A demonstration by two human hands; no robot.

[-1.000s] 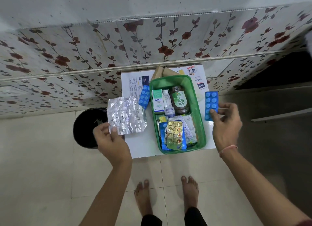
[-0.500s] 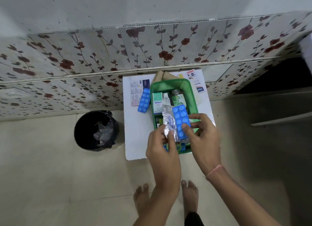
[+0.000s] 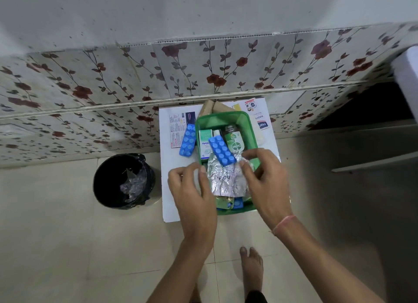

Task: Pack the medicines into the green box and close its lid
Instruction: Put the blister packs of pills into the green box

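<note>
Packing step in hand. The green box [image 3: 247, 119] sits open on a white table [image 3: 174, 189] against the flowered wall, with no lid on it; I cannot pick out a lid anywhere in view. Inside the box, at its far end, stand a white carton [image 3: 204, 142] and a dark bottle [image 3: 234, 140] with a green label, side by side. Over the near half of the box lies a crumpled silver foil strip [image 3: 226, 180], and a blue pill strip [image 3: 221, 150] rests tilted on top of it, leaning toward the carton. The left hand [image 3: 192, 194] has thumb and fingers pinched on the left edge of the foil; the right hand [image 3: 264, 178] has its fingertips closed loosely on the foil's right edge, near the box's right wall. Both grips look light, more a guiding hold than a clamp. More strips, gold and blue, show under the foil at the near end of the box. A second blue pill strip [image 3: 188, 140] lies on the table just left of the box, on a printed packet [image 3: 177, 131]. Judgement: the foil is being settled in; next it needs pressing flat below the rim, then the outside strip fetched, then the lid found. A black bin [image 3: 123, 180] stands on the floor, left of the table.
</note>
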